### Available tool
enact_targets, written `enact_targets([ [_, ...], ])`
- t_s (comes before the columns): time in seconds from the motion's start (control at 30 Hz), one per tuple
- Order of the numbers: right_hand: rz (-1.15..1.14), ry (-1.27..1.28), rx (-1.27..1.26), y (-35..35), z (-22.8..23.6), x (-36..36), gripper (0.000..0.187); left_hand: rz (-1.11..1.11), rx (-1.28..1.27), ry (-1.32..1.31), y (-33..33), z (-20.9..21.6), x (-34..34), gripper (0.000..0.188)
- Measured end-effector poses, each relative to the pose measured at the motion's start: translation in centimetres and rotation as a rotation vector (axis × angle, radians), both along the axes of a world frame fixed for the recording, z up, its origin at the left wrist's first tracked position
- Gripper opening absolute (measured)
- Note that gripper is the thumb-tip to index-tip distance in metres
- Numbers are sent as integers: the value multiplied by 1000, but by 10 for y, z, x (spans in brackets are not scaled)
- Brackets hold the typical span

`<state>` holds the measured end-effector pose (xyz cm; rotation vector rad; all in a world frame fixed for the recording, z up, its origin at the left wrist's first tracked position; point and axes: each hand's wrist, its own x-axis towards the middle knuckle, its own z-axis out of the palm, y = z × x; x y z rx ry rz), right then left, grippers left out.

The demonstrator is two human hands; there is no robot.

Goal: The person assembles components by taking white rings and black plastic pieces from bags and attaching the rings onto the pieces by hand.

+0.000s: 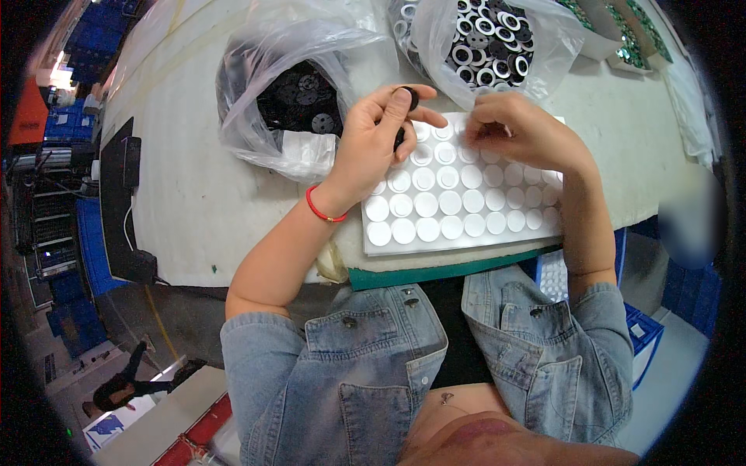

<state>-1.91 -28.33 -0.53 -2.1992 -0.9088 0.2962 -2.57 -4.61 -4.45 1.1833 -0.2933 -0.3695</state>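
My left hand [369,144] is raised over the far left corner of a white sheet [458,245] that carries rows of round white discs [427,205]. Between its thumb and index finger sits a small black disc [410,98]; another dark round piece shows at the curled fingers. Over the far part of the sheet, my right hand [528,132] has its fingertips bent down and drawn together. Whatever they may grip is hidden. Some white discs near the hands show a raised ring.
An open plastic bag of black discs [322,123] lies left of my left hand. Beyond the sheet, another clear bag holds black-and-white ring parts [486,43]. Boxes with green parts [631,50] stand far right. A green strip [451,269] lines the table's near edge.
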Motion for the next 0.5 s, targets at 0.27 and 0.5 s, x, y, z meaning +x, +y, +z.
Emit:
enact_targets([
  [0.27,-59,-43,-116,-3,10,-9,8,-98,209,-45,-1,7,-3,36],
  [0.5,-3,-121,-225,0,5,-5,7,-95,201,-70,0,5,-1,39],
])
